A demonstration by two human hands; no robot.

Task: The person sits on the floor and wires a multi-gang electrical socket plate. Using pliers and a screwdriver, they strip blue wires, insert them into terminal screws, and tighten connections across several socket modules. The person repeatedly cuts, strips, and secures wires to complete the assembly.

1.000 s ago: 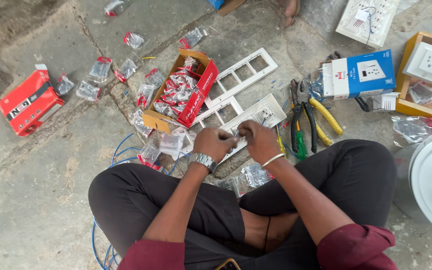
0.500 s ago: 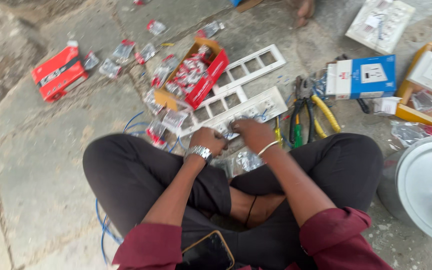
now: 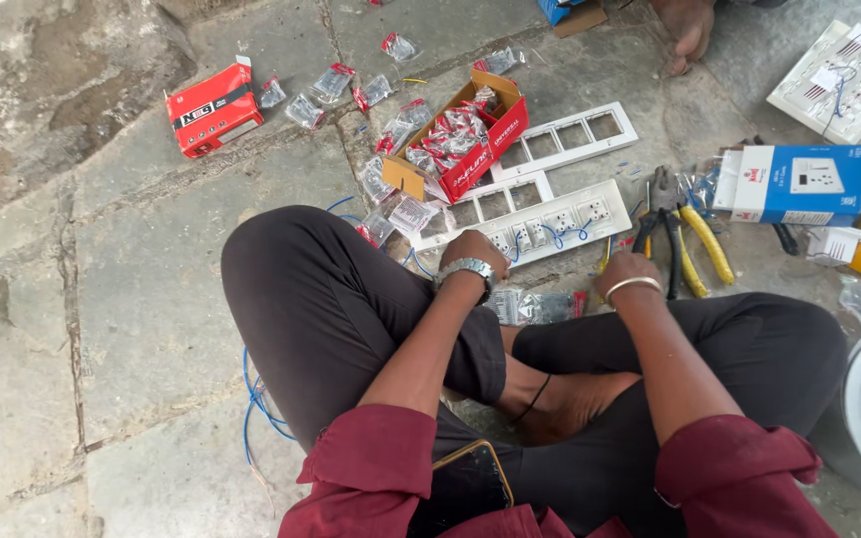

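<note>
Could have pulled the thin blue wires [image 3: 550, 237] loose from the white switch plate [image 3: 595, 211], judging by how close both hands sat to them. Could also have pushed the plate askew, loose as it lay on the stone floor [image 3: 132, 299] among small plastic packets [image 3: 540, 307]. Might have bumped the yellow-handled pliers [image 3: 695, 254] just beside the right hand [image 3: 630, 274].

Found the plate flat on the floor, just in front of the crossed legs, near an empty white frame [image 3: 570, 139] and an open red box [image 3: 475, 149].

Reached down with the left hand [image 3: 470, 249], back up, watch on the wrist, touching the plate's left end. Held the right hand low at the plate's near edge, back up too, bangle on the wrist. Hid the fingers under both hands, so could not tell the grip: apart, together, or clamped on the plate.
</note>
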